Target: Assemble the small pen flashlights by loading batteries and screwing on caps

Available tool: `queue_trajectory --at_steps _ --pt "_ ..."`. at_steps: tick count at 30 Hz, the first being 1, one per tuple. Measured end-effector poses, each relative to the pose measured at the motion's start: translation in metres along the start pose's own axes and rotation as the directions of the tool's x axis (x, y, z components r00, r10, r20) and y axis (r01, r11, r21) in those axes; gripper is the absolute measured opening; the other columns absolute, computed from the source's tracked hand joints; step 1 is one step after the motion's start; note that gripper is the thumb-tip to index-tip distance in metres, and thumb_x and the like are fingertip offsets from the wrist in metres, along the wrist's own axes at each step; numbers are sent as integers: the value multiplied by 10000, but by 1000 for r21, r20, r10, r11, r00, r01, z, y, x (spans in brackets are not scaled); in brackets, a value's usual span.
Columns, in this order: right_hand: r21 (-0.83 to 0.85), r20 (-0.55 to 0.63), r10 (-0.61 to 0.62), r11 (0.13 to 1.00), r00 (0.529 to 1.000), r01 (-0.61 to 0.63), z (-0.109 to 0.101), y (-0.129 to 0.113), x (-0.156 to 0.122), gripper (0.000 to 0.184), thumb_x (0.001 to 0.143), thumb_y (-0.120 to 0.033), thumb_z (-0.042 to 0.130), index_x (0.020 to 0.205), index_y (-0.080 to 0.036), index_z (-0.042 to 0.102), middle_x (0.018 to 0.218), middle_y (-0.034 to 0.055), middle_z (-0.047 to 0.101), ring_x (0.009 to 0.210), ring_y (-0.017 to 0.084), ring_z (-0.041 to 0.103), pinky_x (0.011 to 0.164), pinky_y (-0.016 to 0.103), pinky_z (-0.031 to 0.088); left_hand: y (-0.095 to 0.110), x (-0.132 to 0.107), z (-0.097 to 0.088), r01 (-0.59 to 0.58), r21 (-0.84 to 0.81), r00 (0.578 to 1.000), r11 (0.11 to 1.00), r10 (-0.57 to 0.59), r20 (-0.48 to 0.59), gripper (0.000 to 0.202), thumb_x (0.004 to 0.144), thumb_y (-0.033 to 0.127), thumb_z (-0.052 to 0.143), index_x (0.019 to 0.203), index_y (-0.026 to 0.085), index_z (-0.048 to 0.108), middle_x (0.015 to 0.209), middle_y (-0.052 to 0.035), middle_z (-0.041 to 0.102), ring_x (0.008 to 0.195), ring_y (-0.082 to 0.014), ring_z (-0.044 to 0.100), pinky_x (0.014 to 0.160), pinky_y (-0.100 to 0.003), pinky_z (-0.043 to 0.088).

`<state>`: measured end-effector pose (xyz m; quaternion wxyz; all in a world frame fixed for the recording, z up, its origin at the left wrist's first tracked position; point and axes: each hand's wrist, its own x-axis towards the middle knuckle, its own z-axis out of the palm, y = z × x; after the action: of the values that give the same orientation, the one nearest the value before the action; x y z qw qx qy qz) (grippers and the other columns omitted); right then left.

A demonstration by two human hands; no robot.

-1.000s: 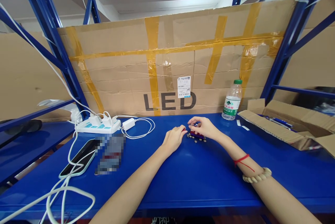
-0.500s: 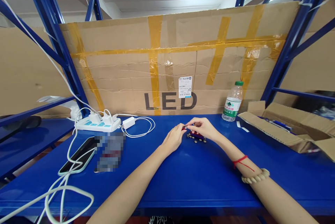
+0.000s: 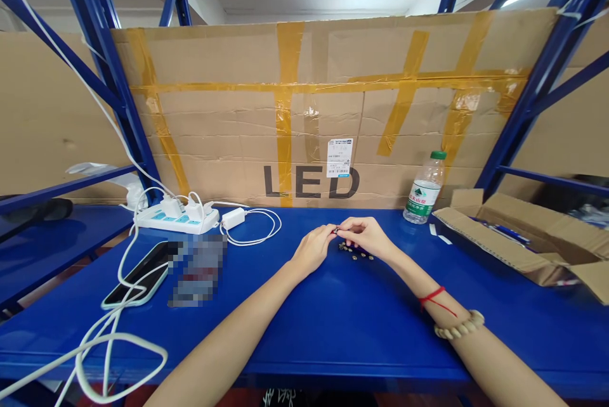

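Observation:
Both hands meet over the blue tabletop, fingertips almost touching. My left hand (image 3: 314, 248) is closed in a pinch on a small dark red piece (image 3: 335, 231) with a shiny metallic spot; its exact kind is too small to tell. From the other side, my right hand (image 3: 365, 236) pinches at the same piece with thumb and forefinger. Several small round metallic pieces (image 3: 354, 258), like studs or buttons, lie loose just below the fingers. Under the right hand is a dark item, mostly hidden.
A water bottle (image 3: 423, 188) and an open cardboard box (image 3: 514, 248) with pens stand at right. To the left are a white power strip (image 3: 178, 224), a phone (image 3: 140, 277), a blurred flat item (image 3: 197, 274) and looped white cables (image 3: 124, 334). A cardboard sheet (image 3: 228, 141) closes the back.
The view has shifted slightly. Both hands keep their pinch at nearly the same spot, and the right fingers have drawn slightly closer around the small piece.

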<state>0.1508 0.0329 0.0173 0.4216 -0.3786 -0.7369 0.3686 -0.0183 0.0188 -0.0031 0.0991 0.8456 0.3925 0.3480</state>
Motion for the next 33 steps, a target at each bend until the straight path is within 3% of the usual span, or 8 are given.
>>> queue_trajectory --at_steps 3,11,17,33 --pt "0 66 -23 1000 998 23 -3 0 0 297 646 -425 647 718 -137 657 807 48 611 504 77 529 414 199 415 0 0 -1 -3 -5 1000 1000 3 24 277 921 260 250 1078 233 477 1061 -10 573 981 -131 526 864 -239 400" --pt "-20 62 -109 994 992 110 -8 5 2 240 653 -379 665 705 -146 690 765 41 597 483 69 522 437 210 442 -6 1 3 -40 69 995 997 33 97 245 918 245 241 987 187 468 999 -44 555 940 -167 495 878 -331 373" --pt "-44 44 -157 986 987 159 -9 7 2 195 622 -355 695 626 -160 689 720 38 587 542 95 536 485 231 457 -3 0 1 -80 66 989 995 71 133 229 916 227 242 851 171 454 898 -51 563 838 -155 516 784 -288 410" --pt "-277 44 -197 939 979 201 -4 12 2 271 650 -375 659 524 -151 571 629 15 536 544 94 482 485 229 385 -7 0 5 -132 178 987 975 114 110 216 899 215 336 980 166 530 926 -37 601 850 -151 535 768 -260 416"
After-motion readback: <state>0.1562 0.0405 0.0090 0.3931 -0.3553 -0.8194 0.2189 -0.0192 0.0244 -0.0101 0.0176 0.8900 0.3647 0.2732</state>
